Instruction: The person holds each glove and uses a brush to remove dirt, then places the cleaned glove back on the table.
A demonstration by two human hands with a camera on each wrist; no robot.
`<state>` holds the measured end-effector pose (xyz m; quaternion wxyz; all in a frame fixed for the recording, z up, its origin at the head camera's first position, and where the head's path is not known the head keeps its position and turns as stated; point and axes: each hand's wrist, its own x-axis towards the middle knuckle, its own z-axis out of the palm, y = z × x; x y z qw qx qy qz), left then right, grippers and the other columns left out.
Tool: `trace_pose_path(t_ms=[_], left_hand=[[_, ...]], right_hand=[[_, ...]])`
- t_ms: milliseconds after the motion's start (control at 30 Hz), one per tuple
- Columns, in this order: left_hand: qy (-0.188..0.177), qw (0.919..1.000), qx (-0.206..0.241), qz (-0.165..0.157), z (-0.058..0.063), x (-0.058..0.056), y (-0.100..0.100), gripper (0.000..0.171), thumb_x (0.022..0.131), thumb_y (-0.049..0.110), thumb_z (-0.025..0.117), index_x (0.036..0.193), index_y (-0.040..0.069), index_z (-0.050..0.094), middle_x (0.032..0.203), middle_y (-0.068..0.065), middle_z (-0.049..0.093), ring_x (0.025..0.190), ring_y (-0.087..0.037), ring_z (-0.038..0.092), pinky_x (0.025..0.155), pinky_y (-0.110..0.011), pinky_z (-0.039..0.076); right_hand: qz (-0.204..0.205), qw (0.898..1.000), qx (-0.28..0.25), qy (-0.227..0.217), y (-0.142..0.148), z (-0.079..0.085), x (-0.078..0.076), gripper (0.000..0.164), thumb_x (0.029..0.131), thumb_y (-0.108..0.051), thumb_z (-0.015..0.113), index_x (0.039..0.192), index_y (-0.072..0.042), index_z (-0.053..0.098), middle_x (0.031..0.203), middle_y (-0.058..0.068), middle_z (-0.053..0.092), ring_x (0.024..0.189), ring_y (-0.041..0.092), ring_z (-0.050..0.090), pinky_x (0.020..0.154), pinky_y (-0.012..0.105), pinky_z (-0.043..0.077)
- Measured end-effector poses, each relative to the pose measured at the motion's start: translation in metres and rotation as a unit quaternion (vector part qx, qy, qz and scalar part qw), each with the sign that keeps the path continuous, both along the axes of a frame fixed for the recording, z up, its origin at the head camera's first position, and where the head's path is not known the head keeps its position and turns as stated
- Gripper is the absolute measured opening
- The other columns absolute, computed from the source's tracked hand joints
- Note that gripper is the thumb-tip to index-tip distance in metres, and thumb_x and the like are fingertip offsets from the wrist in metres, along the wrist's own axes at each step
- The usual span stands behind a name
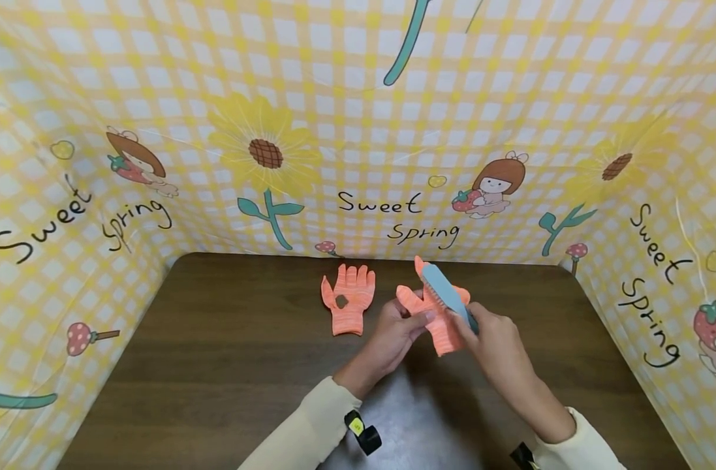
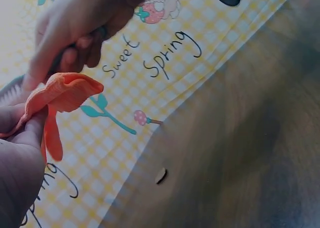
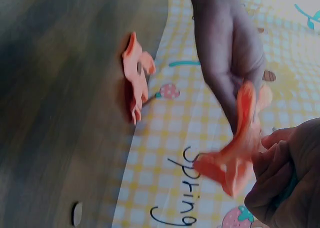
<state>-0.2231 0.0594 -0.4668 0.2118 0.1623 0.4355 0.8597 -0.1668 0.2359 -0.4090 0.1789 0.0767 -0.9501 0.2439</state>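
Both hands angled inward: left hand (image 1: 389, 336) pinches an orange glove (image 1: 444, 338) up off the table (image 1: 234, 372); right hand (image 1: 501, 343) is wrapped around a blue brush (image 1: 444, 287), bristles facing that glove. Count: two gloves, one brush; second glove (image 1: 353, 303) lies flat left of the left-hand grip.

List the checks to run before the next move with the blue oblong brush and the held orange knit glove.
1. Left hand gripping the held orange knit glove: ok.
2. Right hand holding the blue oblong brush: ok.
3. Bristles turned towards the held glove: ok.
4. Held glove lying flat on the dark brown wooden table: not ok, it is raised.
5. Second orange glove apart from both hands: ok.
6. Whether its dark patch is a hole: cannot tell.
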Motion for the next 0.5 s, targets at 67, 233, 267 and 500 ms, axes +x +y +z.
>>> trace_pose_path(t_ms=[67, 233, 267, 500], left_hand=[[-0.002, 1.0, 0.001, 0.006, 0.001, 0.0, -0.002, 0.045, 0.102, -0.005, 0.052, 0.147, -0.006, 0.047, 0.142, -0.017, 0.056, 0.122, -0.015, 0.061, 0.099, -0.026, 0.055], [0.0, 1.0, -0.002, 0.005, -0.001, 0.0, -0.005, 0.049, 0.102, -0.006, 0.051, 0.151, -0.003, 0.044, 0.155, -0.021, 0.046, 0.129, -0.017, 0.057, 0.102, -0.026, 0.053], [0.001, 1.0, 0.0, 0.004, -0.001, -0.001, -0.006, 0.05, 0.102, -0.006, 0.052, 0.151, -0.003, 0.044, 0.156, -0.021, 0.045, 0.13, -0.017, 0.056, 0.103, -0.027, 0.052], [-0.001, 0.9999, 0.003, 0.012, -0.001, -0.003, -0.008, 0.047, 0.101, -0.006, 0.054, 0.147, -0.005, 0.048, 0.146, -0.018, 0.054, 0.124, -0.016, 0.059, 0.103, -0.027, 0.052]], right_hand=[[-0.008, 1.0, -0.005, 0.006, 0.0, -0.001, -0.001, 0.018, 0.097, -0.018, 0.071, 0.091, -0.001, 0.067, 0.061, 0.0, 0.053, 0.054, 0.012, 0.045, 0.05, 0.024, 0.037], [-0.017, 0.999, -0.025, -0.027, 0.008, -0.005, -0.005, 0.027, 0.101, -0.028, 0.066, 0.091, -0.003, 0.068, 0.061, -0.001, 0.051, 0.052, 0.01, 0.043, 0.047, 0.023, 0.036], [-0.02, 0.999, -0.026, -0.036, 0.01, -0.006, -0.006, 0.029, 0.102, -0.029, 0.065, 0.09, -0.003, 0.067, 0.06, -0.002, 0.048, 0.051, 0.01, 0.042, 0.047, 0.023, 0.034], [-0.055, 0.996, -0.031, -0.058, 0.024, -0.007, -0.012, 0.034, 0.103, -0.035, 0.063, 0.087, -0.005, 0.063, 0.06, 0.0, 0.044, 0.051, 0.013, 0.041, 0.046, 0.025, 0.032]])
